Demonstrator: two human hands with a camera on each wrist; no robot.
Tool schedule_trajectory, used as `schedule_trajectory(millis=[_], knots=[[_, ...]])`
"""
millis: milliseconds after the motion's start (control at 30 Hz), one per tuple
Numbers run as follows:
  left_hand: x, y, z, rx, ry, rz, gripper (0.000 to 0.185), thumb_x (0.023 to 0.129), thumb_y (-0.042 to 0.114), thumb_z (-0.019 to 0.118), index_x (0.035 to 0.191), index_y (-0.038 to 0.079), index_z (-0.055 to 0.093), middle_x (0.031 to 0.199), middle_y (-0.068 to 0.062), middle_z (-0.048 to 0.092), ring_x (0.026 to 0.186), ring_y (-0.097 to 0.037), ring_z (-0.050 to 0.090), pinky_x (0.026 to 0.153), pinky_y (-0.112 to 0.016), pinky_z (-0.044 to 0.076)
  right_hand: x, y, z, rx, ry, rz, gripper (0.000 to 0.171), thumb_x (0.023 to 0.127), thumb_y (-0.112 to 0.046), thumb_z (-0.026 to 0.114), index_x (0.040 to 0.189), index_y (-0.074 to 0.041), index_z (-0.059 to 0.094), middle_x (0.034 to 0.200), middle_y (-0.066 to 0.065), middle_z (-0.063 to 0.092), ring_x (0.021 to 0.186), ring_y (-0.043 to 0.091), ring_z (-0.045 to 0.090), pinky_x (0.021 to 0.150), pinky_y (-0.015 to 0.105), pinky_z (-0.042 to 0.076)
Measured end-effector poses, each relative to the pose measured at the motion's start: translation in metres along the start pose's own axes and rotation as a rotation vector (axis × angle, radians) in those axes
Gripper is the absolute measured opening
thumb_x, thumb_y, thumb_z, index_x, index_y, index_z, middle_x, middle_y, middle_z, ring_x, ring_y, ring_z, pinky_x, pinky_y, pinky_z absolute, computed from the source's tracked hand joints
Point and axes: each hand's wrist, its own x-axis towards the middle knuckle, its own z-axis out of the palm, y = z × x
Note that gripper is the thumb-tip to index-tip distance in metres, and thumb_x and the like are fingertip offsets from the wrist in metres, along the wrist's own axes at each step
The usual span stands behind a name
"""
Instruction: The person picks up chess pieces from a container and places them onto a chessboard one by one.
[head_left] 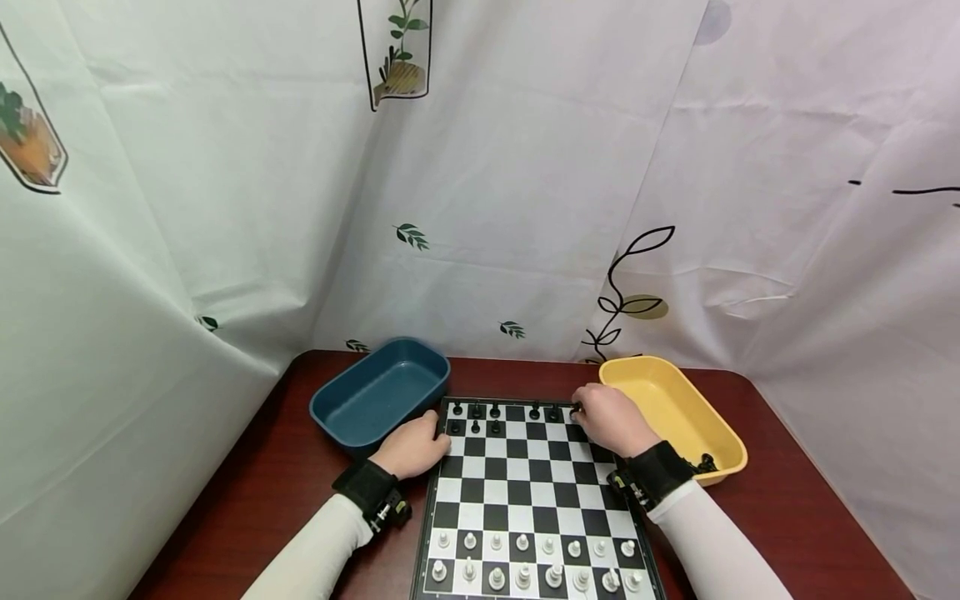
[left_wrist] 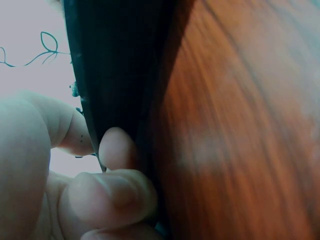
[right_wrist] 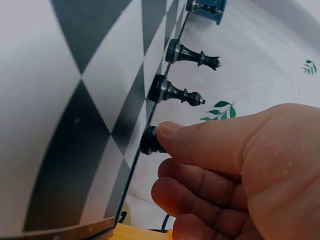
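A chessboard (head_left: 525, 492) lies on the dark red table. My left hand (head_left: 437, 430) grips the board's left edge near its far corner; in the left wrist view the fingertips (left_wrist: 116, 147) curl round the dark board edge (left_wrist: 120, 75). My right hand (head_left: 580, 412) is at the board's far right corner. There its thumb (right_wrist: 200, 140) and fingers pinch a black chess piece (right_wrist: 149, 140) standing on the back row. Other black pieces (right_wrist: 180, 93) stand along the same row. White pieces (head_left: 525, 560) fill the two near rows.
A blue tray (head_left: 378, 392) sits beyond the board's far left corner. A yellow tray (head_left: 675, 408) lies to the right, with a few black pieces (head_left: 705, 460) at its near end. White curtains close in the table (head_left: 270, 483) on three sides.
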Motion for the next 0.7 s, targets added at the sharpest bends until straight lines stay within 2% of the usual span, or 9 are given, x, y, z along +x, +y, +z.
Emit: schedule_trajectory(millis=[367,700], knots=[[0.0021,0.0013,0.0001,0.004,-0.007,-0.006,0.043,0.104,0.028,0.060,0.132,-0.004,0.065,0.111,-0.014,0.072,0.089,-0.021,0.067,0.084,-0.046,0.055,0.0020,0.0018,0.0056,-0.003,-0.013,0.019,0.010,0.091,-0.007,0.088,0.096,-0.005,0.079,0.085,0.004,0.068,0.079,0.023,0.066,0.075,0.047,0.058],[0.0000,-0.0001,0.0011,0.000,-0.007,-0.010,0.042,0.103,0.028,0.060,0.131,-0.003,0.065,0.108,-0.013,0.071,0.086,-0.020,0.065,0.083,-0.045,0.055,0.0032,0.0030,0.0106,0.014,-0.019,0.010,0.007,0.093,-0.003,0.084,0.096,-0.002,0.078,0.087,0.007,0.070,0.080,0.025,0.068,0.077,0.047,0.058]])
